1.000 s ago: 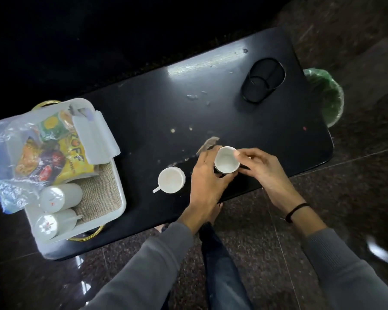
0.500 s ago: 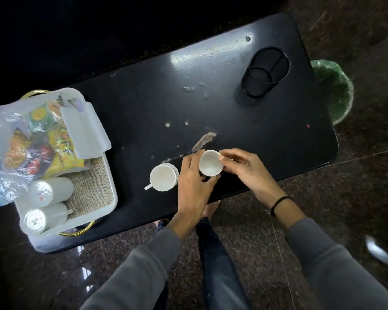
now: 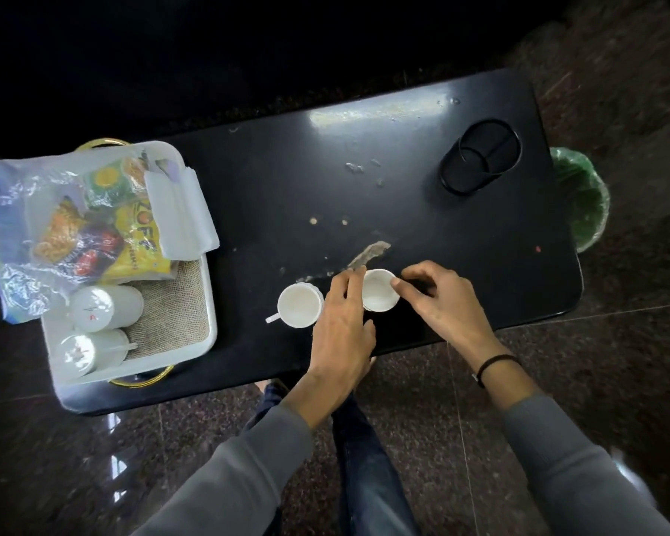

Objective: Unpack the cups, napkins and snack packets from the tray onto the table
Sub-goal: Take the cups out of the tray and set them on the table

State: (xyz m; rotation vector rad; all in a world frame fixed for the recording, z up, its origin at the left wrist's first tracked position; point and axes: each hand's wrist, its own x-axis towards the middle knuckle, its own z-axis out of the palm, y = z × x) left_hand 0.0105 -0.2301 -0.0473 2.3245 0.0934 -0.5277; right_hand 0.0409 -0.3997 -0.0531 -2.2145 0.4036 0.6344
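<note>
Here, at the near edge of the black table (image 3: 422,210), both hands are busy with one small white cup (image 3: 380,290). The left hand (image 3: 343,330) lies flat-ish beside it, fingers stretched forward and touching the cup's left side, while the right hand (image 3: 439,299) pinches the rim on the right between thumb and forefinger. The cup stands upright with its mouth up; whether its base touches the table I cannot tell. Just to its left, a second white cup (image 3: 299,305) sits on the table, its handle pointing toward the near-left, close against the left hand's knuckles.

Over at the left end of the table stands the white tray (image 3: 209,303), lined with a coarse beige mat. In it lie two stacks of paper cups (image 3: 101,326) on their sides, a clear plastic bag of colourful snack packets (image 3: 93,226), and folded white napkins (image 3: 180,214) resting on top of the bag toward the table side. A black wire holder (image 3: 480,156) stands at the far right, well apart from the hands, and a green-lined bin (image 3: 583,199) shows just past the table's right end.
</note>
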